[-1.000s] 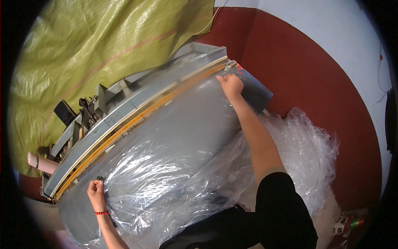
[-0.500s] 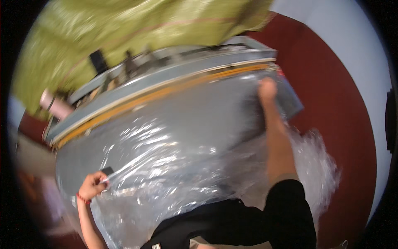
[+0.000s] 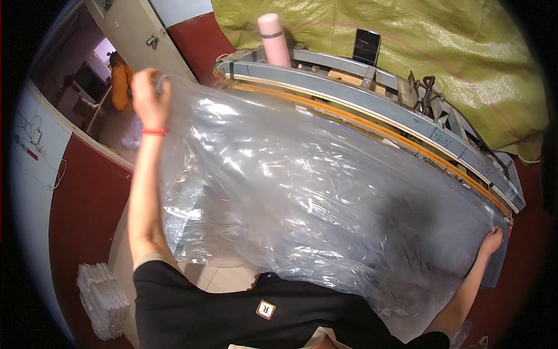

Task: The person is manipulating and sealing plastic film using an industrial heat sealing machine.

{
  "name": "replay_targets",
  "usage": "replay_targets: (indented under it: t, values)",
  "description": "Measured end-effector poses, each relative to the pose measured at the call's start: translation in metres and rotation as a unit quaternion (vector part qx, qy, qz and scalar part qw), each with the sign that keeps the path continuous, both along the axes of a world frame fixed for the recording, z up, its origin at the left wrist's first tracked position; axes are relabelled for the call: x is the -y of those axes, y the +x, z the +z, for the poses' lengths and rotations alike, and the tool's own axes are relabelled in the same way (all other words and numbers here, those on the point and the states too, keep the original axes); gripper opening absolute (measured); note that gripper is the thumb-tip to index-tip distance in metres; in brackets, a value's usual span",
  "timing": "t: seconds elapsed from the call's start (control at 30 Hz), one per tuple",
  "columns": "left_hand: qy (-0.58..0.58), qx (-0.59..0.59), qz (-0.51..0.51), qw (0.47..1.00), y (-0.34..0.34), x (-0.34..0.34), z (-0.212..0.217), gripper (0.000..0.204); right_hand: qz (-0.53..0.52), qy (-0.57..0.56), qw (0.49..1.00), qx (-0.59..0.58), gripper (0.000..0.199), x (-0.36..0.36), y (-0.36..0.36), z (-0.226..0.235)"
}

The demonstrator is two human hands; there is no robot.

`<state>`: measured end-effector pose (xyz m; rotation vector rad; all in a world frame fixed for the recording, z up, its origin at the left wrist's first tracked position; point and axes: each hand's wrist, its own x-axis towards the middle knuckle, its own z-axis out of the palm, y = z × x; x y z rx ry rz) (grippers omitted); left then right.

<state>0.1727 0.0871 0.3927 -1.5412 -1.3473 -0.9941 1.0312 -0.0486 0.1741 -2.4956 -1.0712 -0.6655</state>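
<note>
A large sheet of clear plastic film (image 3: 279,192) spreads in front of me, wrinkled and glossy, over a grey surface. My left hand (image 3: 150,99) is raised at the far left, its fingers closed on the film's upper left corner. At the right end of the work surface, my right hand (image 3: 493,239) pinches the film's edge, with the fingertips partly hidden. Along the film's far side runs a grey metal frame (image 3: 349,90) with an orange strip (image 3: 401,139) on its near face.
Behind the frame stand a pink bottle (image 3: 274,46), a dark phone (image 3: 366,47) and a metal clamp (image 3: 427,96) before a yellow-green tarp (image 3: 465,64). A stack of folded clear plastic (image 3: 103,299) sits lower left. Past a door (image 3: 136,35), a person in orange (image 3: 120,84) shows.
My left hand has risen from the near left to the far left, lifting the film. My view has turned left, so the doorway and plastic stack now show. My right hand stays at the right end.
</note>
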Motion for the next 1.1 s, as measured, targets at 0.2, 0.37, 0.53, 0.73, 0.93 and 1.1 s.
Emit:
replay_targets:
  t: [0.2,0.37,0.53,0.73,0.93,1.1]
  values:
    - [-0.462,0.02,-0.205,0.862,0.034,-0.03,-0.175,0.043,0.004,0.012,1.0,-0.023,0.021,0.02,0.037,-0.012]
    - [-0.488,0.027,-0.162,0.857,0.025,-0.045,-0.187,0.049,-0.027,0.007,0.999,-0.016,0.025,0.035,0.046,-0.009]
    - [-0.444,0.012,-0.088,0.892,0.034,-0.072,-0.188,0.035,-0.012,0.039,0.999,-0.004,0.027,0.049,0.072,-0.023]
    - [-0.329,0.036,0.023,0.943,0.064,-0.088,-0.179,0.026,0.039,0.176,0.981,-0.069,0.026,0.091,0.07,-0.009]
    - [-0.408,0.046,0.004,0.912,0.079,-0.084,-0.166,0.014,0.038,0.218,0.975,-0.012,0.027,0.131,0.077,0.004]
    - [-0.294,0.024,-0.047,0.954,0.112,-0.082,-0.135,0.015,-0.044,0.275,0.957,-0.083,0.029,0.125,0.098,0.027]
